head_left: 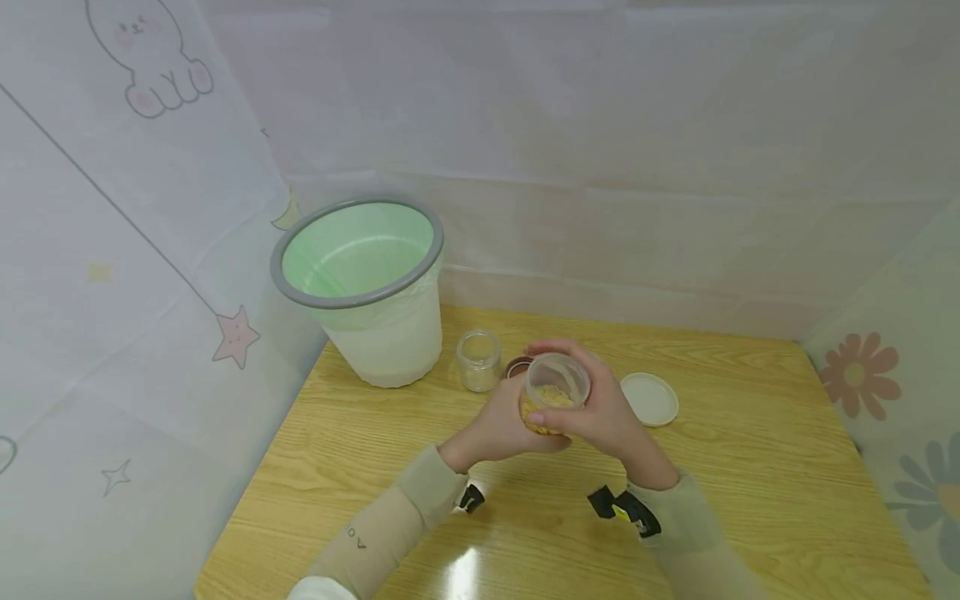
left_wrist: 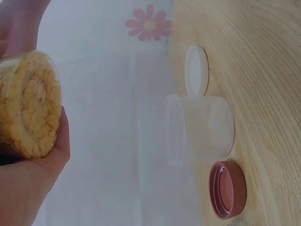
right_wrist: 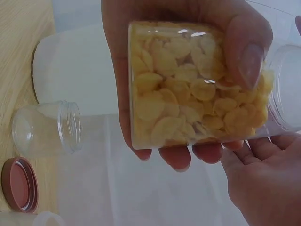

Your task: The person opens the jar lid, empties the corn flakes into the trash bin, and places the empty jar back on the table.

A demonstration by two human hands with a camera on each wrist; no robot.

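Observation:
Both hands hold a clear plastic jar [head_left: 557, 385] partly filled with yellow corn flakes, its uncovered mouth facing up toward the head camera. My right hand [head_left: 603, 408] grips the jar's side, the thumb lying across the wall in the right wrist view. Against the jar's left and lower side is my left hand [head_left: 510, 421], its fingers round it. Flakes show through the jar's base [left_wrist: 35, 106] in the left wrist view. Beyond the hands stands a frosted plastic container [left_wrist: 202, 129], hidden from the head view. Beside it lies a reddish-brown lid [left_wrist: 227, 189].
An uncapped small glass jar [head_left: 479, 361] stands left of the hands. A white round lid [head_left: 649, 399] lies to the right on the wooden table [head_left: 750, 467]. At the back left is a lined bin [head_left: 390, 342] with a grey rim.

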